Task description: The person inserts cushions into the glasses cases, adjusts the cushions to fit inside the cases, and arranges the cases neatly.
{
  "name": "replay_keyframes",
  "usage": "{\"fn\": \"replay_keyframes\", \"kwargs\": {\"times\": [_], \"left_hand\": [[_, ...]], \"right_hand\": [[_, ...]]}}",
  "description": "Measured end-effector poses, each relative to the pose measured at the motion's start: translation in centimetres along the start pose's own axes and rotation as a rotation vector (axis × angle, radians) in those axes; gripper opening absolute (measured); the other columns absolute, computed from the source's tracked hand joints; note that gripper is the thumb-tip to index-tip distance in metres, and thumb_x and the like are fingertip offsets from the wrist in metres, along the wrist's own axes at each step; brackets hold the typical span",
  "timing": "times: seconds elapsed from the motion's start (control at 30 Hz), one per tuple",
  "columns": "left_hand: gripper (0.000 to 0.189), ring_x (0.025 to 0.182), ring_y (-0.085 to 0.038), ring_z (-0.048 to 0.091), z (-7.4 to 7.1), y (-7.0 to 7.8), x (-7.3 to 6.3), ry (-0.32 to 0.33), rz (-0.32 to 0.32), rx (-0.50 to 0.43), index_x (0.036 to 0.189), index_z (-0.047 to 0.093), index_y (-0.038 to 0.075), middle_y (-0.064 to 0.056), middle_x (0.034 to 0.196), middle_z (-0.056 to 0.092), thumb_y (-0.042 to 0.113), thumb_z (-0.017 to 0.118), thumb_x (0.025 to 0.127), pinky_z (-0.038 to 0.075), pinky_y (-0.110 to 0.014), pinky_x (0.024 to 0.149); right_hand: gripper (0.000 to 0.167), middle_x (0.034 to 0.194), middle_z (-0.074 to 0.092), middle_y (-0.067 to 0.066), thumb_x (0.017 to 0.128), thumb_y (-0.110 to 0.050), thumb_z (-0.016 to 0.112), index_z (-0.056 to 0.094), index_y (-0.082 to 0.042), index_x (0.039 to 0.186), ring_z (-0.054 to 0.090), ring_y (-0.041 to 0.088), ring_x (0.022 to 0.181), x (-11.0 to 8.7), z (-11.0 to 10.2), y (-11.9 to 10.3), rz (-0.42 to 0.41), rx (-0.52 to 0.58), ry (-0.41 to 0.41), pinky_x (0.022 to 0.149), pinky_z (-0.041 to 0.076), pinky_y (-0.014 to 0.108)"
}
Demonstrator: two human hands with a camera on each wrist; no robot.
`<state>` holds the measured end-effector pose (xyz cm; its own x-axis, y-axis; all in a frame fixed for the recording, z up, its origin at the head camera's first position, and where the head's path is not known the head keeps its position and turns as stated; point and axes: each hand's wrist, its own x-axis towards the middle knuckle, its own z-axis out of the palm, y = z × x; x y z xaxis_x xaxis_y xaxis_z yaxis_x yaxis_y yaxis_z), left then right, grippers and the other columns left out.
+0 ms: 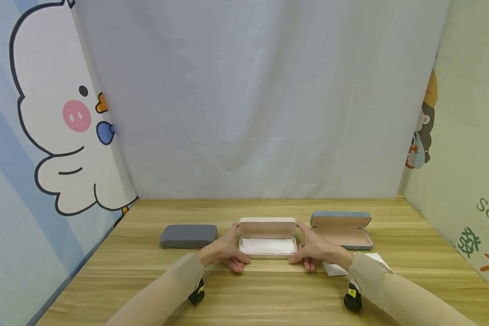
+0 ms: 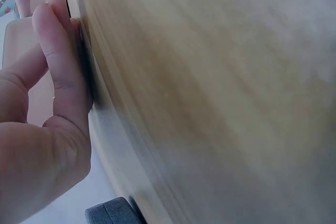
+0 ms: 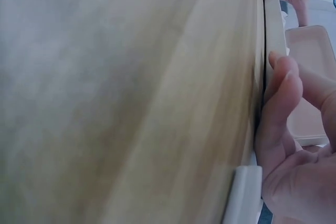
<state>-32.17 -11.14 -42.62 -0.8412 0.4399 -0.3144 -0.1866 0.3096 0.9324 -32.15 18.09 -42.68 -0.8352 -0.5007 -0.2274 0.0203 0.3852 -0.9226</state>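
Observation:
A cream glasses case (image 1: 267, 255) lies with its lid raised in the middle of the table, and a folded white cloth (image 1: 267, 246) fills its base. My left hand (image 1: 227, 250) grips the case's left end, thumb at the front corner and index finger up at the lid. At the other end my right hand (image 1: 315, 246) holds it in the same way. The left wrist view shows my left hand (image 2: 52, 135) along the case edge, other fingers close to the tabletop. In the right wrist view, my right hand (image 3: 296, 140) hides part of the pinkish lid lining (image 3: 310, 77).
A closed grey glasses case (image 1: 189, 236) lies to the left. On the right stands a blue glasses case (image 1: 341, 218) with its lid up and pinkish lining showing. A white folded cloth (image 1: 335, 270) lies partly under my right forearm. A pale curtain (image 1: 244, 99) hangs behind the wooden table (image 1: 265, 299).

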Motion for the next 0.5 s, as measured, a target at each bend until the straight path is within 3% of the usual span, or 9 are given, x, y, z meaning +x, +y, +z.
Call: {"fn": "replay_keyframes", "kwargs": {"times": [0.23,0.5], "left_hand": [[0.118,0.041,-0.016,0.061,0.29,0.21,-0.09,0.017,0.019,0.041,0.151,-0.018,0.022,-0.014,0.057,0.063,-0.009,0.071,0.080,0.054,-0.027,0.040],[0.123,0.042,-0.017,0.061,0.29,0.07,-0.08,0.002,0.024,0.022,0.149,-0.028,0.022,-0.015,0.058,0.063,-0.011,0.069,0.081,0.055,-0.028,0.041]], "right_hand": [[0.124,0.059,0.064,0.013,0.078,-0.014,0.081,-0.018,-0.016,0.153,0.049,0.010,0.033,-0.07,0.07,0.06,-0.037,-0.083,0.046,0.032,0.045,0.026],[0.124,0.058,0.063,0.012,0.079,-0.013,0.080,-0.019,-0.016,0.152,0.048,0.009,0.032,-0.09,0.05,0.16,-0.056,-0.078,0.039,0.032,0.043,0.025]]}}
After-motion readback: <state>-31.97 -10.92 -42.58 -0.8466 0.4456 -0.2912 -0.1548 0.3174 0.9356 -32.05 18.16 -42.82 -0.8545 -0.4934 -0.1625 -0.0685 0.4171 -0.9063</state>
